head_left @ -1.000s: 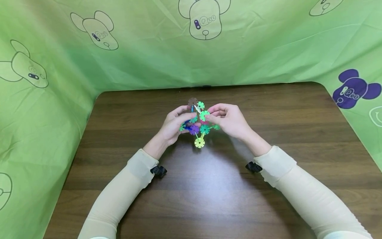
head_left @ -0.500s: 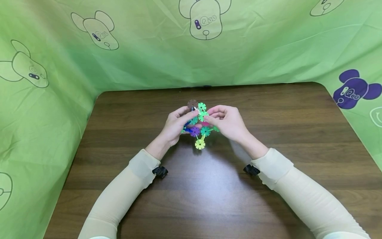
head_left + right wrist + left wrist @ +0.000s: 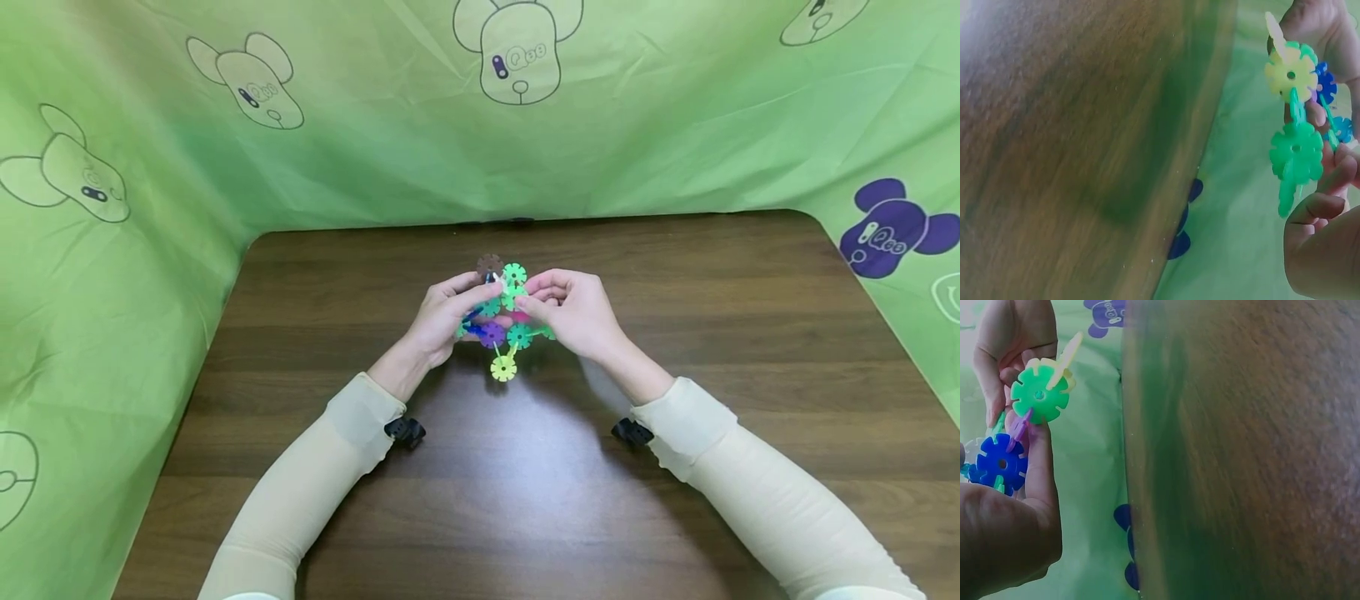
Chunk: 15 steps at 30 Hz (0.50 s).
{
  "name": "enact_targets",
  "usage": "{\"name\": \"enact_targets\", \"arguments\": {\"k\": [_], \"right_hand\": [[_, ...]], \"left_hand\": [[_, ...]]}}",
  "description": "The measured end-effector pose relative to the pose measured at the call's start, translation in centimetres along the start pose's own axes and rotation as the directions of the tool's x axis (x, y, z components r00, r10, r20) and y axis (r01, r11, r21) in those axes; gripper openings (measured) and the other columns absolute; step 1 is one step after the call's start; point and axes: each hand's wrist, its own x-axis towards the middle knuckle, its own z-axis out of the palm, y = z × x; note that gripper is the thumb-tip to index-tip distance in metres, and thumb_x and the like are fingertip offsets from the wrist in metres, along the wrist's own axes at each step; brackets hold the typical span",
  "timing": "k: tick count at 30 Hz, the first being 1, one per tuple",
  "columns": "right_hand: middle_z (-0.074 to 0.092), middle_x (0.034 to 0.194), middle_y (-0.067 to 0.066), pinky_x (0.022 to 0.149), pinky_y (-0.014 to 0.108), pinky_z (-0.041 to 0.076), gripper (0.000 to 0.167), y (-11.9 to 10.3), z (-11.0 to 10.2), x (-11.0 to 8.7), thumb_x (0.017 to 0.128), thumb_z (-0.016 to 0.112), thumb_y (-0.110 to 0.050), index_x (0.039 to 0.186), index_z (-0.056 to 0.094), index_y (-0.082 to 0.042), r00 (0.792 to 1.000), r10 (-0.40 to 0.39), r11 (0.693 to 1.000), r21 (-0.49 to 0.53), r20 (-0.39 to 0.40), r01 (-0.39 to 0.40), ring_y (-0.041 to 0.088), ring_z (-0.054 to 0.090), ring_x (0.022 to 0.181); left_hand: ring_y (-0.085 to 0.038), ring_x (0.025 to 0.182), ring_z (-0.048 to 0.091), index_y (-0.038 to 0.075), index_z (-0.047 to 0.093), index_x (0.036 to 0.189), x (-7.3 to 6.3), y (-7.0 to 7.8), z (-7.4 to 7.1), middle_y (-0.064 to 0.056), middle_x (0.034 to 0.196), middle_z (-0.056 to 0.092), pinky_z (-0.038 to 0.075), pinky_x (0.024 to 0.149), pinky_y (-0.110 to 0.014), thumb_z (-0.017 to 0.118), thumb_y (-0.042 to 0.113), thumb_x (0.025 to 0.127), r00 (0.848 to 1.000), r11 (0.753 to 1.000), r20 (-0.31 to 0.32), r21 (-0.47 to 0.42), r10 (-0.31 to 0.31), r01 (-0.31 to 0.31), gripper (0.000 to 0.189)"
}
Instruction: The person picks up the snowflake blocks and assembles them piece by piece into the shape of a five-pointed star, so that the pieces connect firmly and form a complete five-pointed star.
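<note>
Both hands hold up a structure of notched interlocking plastic discs over the table. My left hand (image 3: 442,321) grips its left side, thumb in front and fingers behind. My right hand (image 3: 581,312) pinches a light green disc (image 3: 513,297) between thumb and fingers, close to the left thumb tip. A brown disc (image 3: 489,266) and another green disc (image 3: 514,273) stand at the far end; a purple disc (image 3: 492,336) and a yellow disc (image 3: 503,368) show nearer. The left wrist view has a dark blue disc (image 3: 990,461) by the left palm. Fingers hide part of the structure.
Beneath the hands is a dark brown wooden table (image 3: 360,500). A green cloth (image 3: 375,142) with printed bear heads hangs behind it and along the sides. Small black devices sit at the left cuff (image 3: 405,431) and the right cuff (image 3: 632,432).
The left thumb has shifted right, closer to the pinched light green disc. The far green disc has moved slightly right and nearer. Both hands keep their hold.
</note>
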Motion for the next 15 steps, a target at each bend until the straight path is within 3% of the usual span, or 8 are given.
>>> {"name": "enact_targets", "arguments": {"k": [10,15], "right_hand": [[0.074,0.081,0.01,0.05,0.019,0.04,0.019,0.16,-0.2,-0.22,0.093,0.081,-0.016,0.099,0.073,0.001,1.0,-0.001,0.999,0.036,-0.025,0.002,0.01,0.055,0.061],[0.076,0.086,0.01,0.053,0.022,0.046,0.024,-0.5,-0.85,-0.03,0.092,0.082,-0.023,0.101,0.074,-0.002,0.998,-0.033,0.999,0.013,0.046,0.032,0.018,0.066,0.067]], "left_hand": [[-0.021,0.077,0.077,0.008,0.073,0.124,-0.1,-0.1,0.49,-0.013,0.098,0.078,0.062,0.065,-0.034,0.075,0.029,0.096,1.0,0.999,0.004,0.022,0.027,-0.027,0.035],[-0.023,0.074,0.077,0.006,0.074,0.11,-0.17,-0.08,0.25,-0.011,0.094,0.078,0.063,0.071,-0.036,0.073,0.026,0.099,0.998,0.998,0.007,0.002,0.058,-0.058,0.022]]}}
